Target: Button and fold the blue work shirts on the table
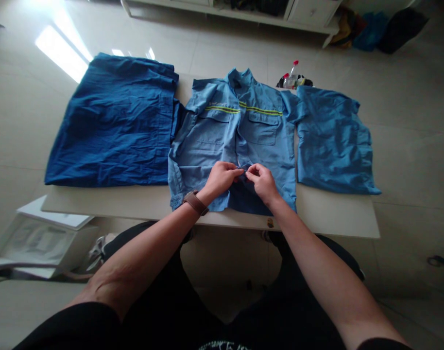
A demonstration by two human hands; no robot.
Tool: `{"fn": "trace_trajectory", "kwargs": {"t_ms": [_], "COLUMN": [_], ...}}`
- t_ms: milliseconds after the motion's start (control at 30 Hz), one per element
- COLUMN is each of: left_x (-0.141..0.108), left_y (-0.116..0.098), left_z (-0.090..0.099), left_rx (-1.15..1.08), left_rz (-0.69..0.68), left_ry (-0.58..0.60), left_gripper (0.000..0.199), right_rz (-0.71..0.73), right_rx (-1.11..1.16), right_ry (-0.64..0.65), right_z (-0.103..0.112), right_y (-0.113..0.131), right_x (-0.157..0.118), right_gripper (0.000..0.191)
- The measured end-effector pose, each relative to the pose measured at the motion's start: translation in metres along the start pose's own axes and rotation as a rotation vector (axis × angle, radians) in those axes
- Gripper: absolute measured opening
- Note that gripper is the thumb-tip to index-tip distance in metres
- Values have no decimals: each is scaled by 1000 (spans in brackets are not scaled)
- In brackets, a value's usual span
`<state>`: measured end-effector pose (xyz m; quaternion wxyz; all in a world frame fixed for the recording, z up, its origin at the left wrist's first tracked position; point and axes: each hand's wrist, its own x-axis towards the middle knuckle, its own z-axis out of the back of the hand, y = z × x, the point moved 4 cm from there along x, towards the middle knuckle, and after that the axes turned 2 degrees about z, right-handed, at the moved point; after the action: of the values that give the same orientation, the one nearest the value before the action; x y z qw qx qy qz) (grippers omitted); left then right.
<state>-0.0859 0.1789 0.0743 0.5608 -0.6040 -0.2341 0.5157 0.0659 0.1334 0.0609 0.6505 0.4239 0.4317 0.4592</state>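
A light blue work jacket [214, 129] with yellow chest stripes and two flap pockets lies front side up, collar away from me. My left hand [223, 177] pinches the front edge of the jacket near its lower middle. Close beside it, my right hand [260, 181] has thumb and forefinger pressed together on the opposite front edge. Whatever fastener sits between the fingertips is too small to make out. The jacket's front is parted below the hands, and its left-side sleeve runs down along the body toward the table edge.
Folded dark blue clothing [116, 126] lies left on the white table [327, 211], and folded mid-blue clothing [333, 141] lies right. Behind the table stand bottles with red caps [293, 75]. A white cabinet [244, 15] stands farther back. A white box [43, 238] is at lower left.
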Motion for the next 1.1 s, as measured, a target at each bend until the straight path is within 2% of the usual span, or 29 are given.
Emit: {"fn": "trace_trajectory", "kwargs": {"t_ms": [133,200,400,533,700,900,1000,1100], "left_x": [-3,-7,-17,-18,-13,-9,-11,-15], "left_y": [-3,-7,-20,-21,-11,-15,-21,-27], "left_z": [-3,-2,7,7,-1,2,9,15], "left_rx": [-31,25,357,335,144,121,223,426], "left_rz": [54,17,-190,-225,-93,-83,-163,-326], "left_ry": [130,143,-60,-129,23,135,144,49], "left_gripper": [27,29,22,29,32,32,27,22], "right_rz": [-107,-165,-270,-226,-183,-309,-356,-379], "right_rx": [147,221,364,334,312,463,503,519], "right_ry": [2,11,48,67,61,147,149,84], "right_z": [0,0,3,2,-1,-4,-2,3], "right_y": [-5,-6,-5,-3,-3,-3,-2,-3], "right_x": [0,-1,-1,-1,-1,-5,-5,-3], "right_gripper": [23,24,27,26,25,24,18,13]}}
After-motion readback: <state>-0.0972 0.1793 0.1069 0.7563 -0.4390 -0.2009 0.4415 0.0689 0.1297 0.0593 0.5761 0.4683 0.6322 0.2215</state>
